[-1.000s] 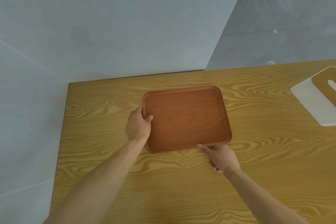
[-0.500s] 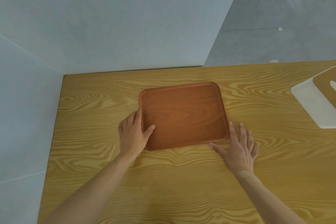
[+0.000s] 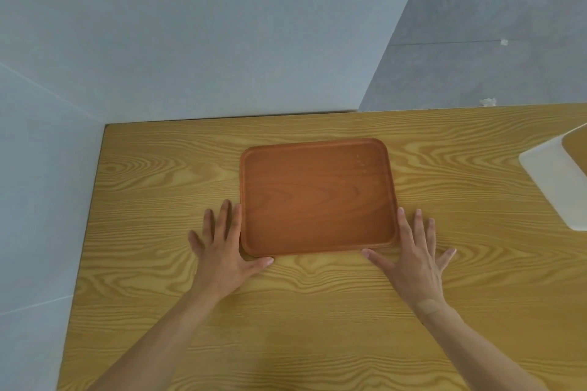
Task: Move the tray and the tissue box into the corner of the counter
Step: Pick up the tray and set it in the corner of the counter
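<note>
- While the tray (image 3: 317, 194) lies flat on the counter (image 3: 317, 311), I see my hands flank it.
- Left hand (image 3: 222, 251): fingers spread, touching its edge.
- Right hand (image 3: 413, 257): fingers spread likewise.
- Tissue box (image 3: 559, 181): far right.

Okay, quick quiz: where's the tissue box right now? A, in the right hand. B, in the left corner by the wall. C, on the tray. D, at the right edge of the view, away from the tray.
D: the tissue box sits far right on the counter, apart from the tray.
</note>
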A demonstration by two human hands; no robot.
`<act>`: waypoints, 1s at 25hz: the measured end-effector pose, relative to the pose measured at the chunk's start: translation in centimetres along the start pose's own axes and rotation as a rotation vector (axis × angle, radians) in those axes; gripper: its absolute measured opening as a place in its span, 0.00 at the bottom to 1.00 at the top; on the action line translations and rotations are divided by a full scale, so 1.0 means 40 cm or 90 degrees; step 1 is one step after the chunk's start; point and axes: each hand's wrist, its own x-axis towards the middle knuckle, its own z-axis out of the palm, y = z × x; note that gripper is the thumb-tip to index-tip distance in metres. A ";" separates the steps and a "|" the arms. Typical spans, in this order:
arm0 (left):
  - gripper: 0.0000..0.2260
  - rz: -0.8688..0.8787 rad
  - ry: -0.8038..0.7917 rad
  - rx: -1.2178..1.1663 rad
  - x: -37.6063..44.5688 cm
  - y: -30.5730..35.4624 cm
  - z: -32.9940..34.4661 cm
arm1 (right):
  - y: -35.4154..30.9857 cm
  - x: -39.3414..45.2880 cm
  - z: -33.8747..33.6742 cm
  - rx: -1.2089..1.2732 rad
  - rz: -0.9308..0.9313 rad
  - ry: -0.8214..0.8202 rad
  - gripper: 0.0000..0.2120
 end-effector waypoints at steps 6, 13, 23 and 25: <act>0.58 -0.040 -0.038 -0.015 0.069 0.006 -0.048 | -0.030 0.067 -0.020 -0.006 -0.004 0.010 0.52; 0.58 -0.075 -0.076 0.004 0.154 0.025 -0.109 | -0.081 0.161 -0.052 0.008 0.031 -0.011 0.53; 0.58 -0.087 -0.106 -0.005 0.174 0.039 -0.151 | -0.095 0.182 -0.062 0.022 0.037 -0.012 0.53; 0.57 -0.081 -0.100 -0.014 0.170 0.032 -0.153 | -0.095 0.182 -0.060 0.024 0.031 -0.013 0.51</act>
